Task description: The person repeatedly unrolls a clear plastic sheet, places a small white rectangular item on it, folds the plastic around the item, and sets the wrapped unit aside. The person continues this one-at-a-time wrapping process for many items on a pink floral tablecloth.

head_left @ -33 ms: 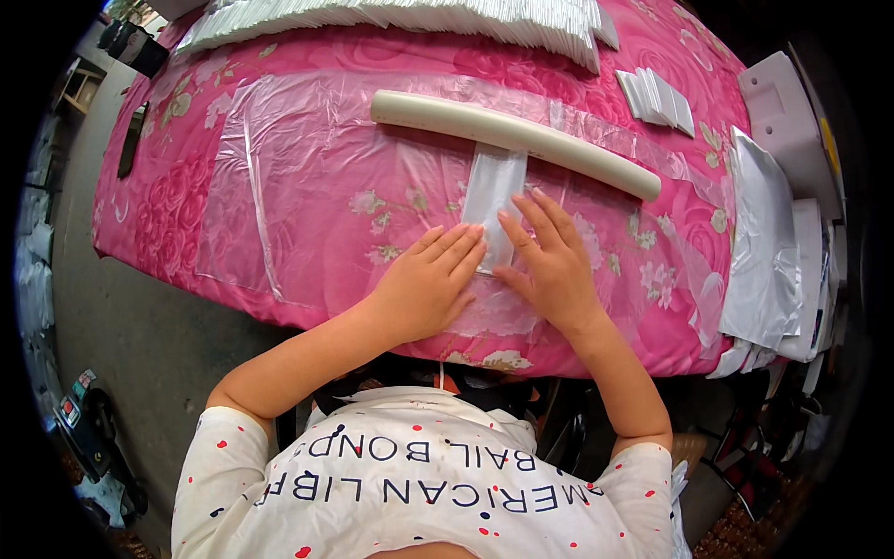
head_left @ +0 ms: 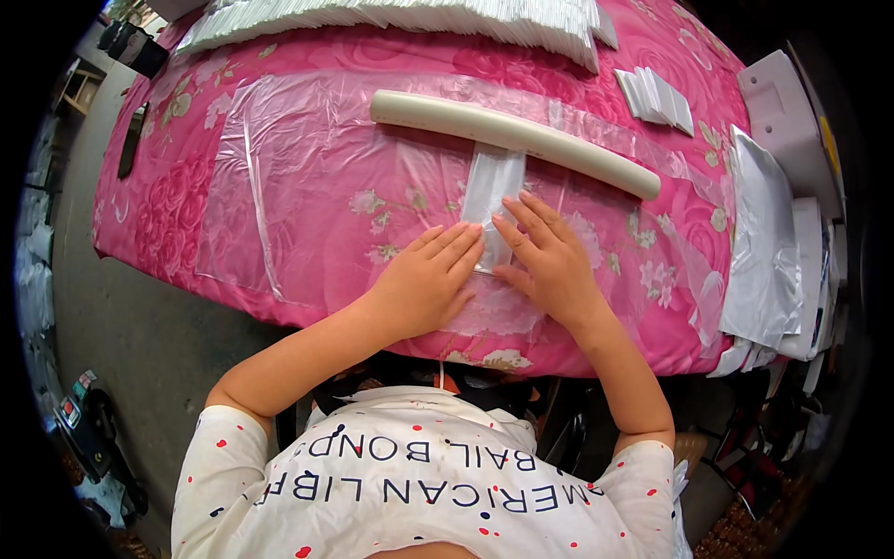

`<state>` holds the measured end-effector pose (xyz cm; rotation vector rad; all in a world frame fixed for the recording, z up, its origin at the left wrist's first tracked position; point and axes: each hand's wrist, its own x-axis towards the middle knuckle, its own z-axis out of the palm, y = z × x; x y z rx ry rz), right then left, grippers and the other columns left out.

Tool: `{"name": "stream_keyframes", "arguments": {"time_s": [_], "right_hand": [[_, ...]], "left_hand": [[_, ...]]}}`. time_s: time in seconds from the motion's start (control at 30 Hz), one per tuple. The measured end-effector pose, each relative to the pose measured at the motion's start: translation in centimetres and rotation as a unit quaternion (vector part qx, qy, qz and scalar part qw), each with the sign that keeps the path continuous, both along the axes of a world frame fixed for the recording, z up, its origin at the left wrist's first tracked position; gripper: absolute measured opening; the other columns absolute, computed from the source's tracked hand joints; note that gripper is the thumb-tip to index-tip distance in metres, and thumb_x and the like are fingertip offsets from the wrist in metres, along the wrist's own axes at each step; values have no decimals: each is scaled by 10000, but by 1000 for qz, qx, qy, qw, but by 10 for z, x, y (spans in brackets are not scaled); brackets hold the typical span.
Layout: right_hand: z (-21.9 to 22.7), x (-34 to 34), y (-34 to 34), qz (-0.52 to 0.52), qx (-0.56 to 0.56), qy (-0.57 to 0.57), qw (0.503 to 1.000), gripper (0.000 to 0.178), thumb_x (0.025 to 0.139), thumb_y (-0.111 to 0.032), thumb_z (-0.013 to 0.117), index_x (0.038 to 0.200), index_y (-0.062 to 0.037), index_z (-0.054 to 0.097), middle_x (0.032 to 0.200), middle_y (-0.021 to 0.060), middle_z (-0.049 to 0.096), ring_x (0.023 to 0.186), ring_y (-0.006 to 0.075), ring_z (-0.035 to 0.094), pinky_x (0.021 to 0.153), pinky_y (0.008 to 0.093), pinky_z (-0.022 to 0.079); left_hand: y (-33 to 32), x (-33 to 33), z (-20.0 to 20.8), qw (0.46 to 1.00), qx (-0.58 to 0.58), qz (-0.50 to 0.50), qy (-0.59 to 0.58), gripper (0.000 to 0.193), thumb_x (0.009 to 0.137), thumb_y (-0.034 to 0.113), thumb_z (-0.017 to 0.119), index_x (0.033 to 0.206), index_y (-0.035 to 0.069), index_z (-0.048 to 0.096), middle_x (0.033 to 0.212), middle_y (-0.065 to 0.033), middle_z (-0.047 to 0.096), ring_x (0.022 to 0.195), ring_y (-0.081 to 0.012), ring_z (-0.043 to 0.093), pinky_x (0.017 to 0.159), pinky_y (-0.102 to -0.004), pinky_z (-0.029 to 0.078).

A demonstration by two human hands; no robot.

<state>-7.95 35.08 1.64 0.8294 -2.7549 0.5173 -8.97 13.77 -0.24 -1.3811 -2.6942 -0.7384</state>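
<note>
A narrow folded strip of whitish plastic film (head_left: 495, 179) lies lengthwise before me, its far end under or against a long cream-coloured pipe (head_left: 512, 135). My left hand (head_left: 424, 279) rests flat along the strip's left edge, fingers stretched out. On the other side, my right hand (head_left: 551, 256) has its fingers spread, with the fingertips on the strip's right part and the thumb near its close end. Neither hand grips anything. Beneath it all spreads a clear plastic sheet (head_left: 317, 168).
A pink floral cloth (head_left: 172, 228) covers the table. Along the far edge runs a long row of folded white packets (head_left: 400, 13). A smaller packet stack (head_left: 655, 99) sits at the far right. Silvery-white film sheets (head_left: 764, 252) and a white box (head_left: 792, 116) are at the right edge.
My right hand has shifted very slightly left over the strip. The left hand and the pipe look the same.
</note>
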Motion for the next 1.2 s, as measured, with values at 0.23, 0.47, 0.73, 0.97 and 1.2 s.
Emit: {"name": "stream_keyframes", "arguments": {"time_s": [0.23, 0.47, 0.73, 0.97, 1.2], "right_hand": [[3, -17, 10, 42, -91, -119, 988, 475, 697, -65, 653, 1161, -39, 559, 1226, 125, 534, 1143, 306, 490, 966, 383, 406], [-5, 0, 2, 56, -107, -41, 992, 260, 678, -23, 599, 938, -23, 620, 968, 90, 629, 896, 270, 596, 774, 356, 483], [-6, 44, -13, 30, -170, -79, 982, 300, 646, 30, 635, 929, -64, 664, 888, 61, 643, 799, 244, 604, 688, 325, 493], [3, 29, -14, -168, -242, -279, 914, 144, 814, -152, 616, 878, -35, 670, 679, 84, 635, 599, 213, 615, 573, 298, 475], [11, -5, -13, -254, -270, -476, 798, 240, 852, -214, 593, 800, 14, 651, 618, 86, 624, 532, 135, 621, 488, 280, 453]], "left_hand": [[-3, -12, -1, 992, 78, -31, 95, 179, 714, 49, 633, 884, 5, 599, 962, -91, 616, 881, -245, 607, 766, -345, 498], [-12, 0, 10, 987, 136, -86, 20, 216, 688, 134, 692, 859, 43, 595, 985, -86, 624, 918, -228, 613, 790, -334, 500], [-29, 19, 14, 988, 109, -86, -66, 458, 672, 183, 719, 1081, 32, 581, 1072, -124, 605, 944, -252, 598, 864, -396, 447], [-14, 8, 8, 916, 182, 117, -338, 514, 779, 75, 620, 1252, -31, 450, 773, -162, 652, 705, -293, 637, 636, -336, 487], [-4, -15, 25, 875, 162, 217, -402, 573, 833, 67, 604, 1332, -58, 350, 720, -109, 637, 621, -109, 604, 589, -236, 475]]}}
